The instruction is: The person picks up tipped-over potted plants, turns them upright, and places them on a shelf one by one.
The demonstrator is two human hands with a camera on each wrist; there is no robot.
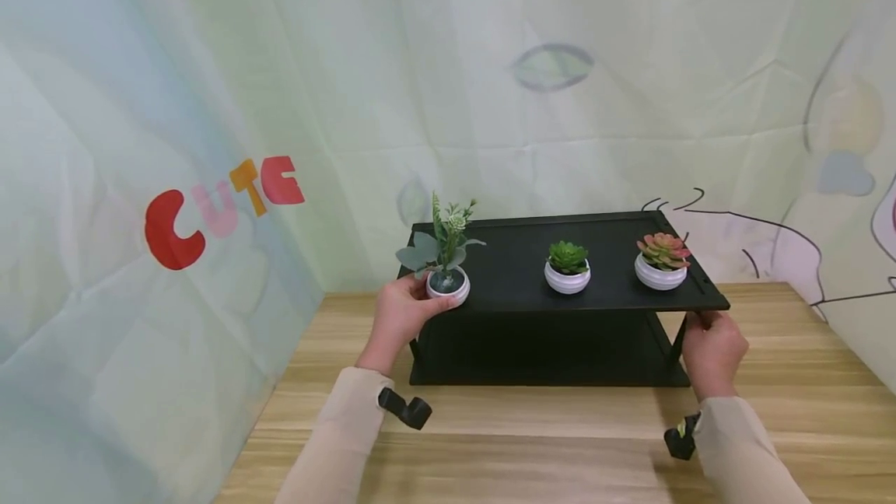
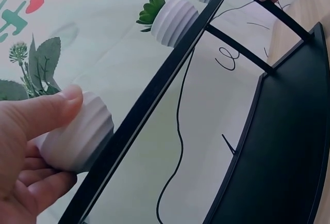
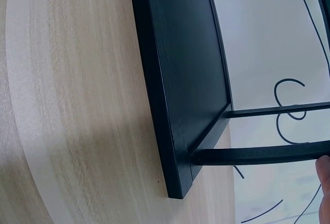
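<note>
A two-tier black shelf (image 1: 521, 348) stands on the wooden table. At the left end of its top board, my left hand (image 1: 406, 309) holds a white ribbed pot (image 2: 85, 136) with a tall leafy plant (image 1: 444, 243), thumb on one side and fingers on the other. The pot's base is right at the board's front edge. My right hand (image 1: 715, 352) grips the shelf's front right post (image 3: 258, 155), just below the top board; only a fingertip shows in the right wrist view. On the top board sit a green succulent (image 1: 568, 257) and a reddish succulent (image 1: 663, 251), each in a white pot.
The wooden table (image 1: 518, 449) extends in front of the shelf and to both sides. A printed cloth backdrop (image 1: 420, 84) hangs close behind the shelf, with another stretch along the left. The lower shelf board (image 2: 283, 131) lies under the top one, joined by slim posts.
</note>
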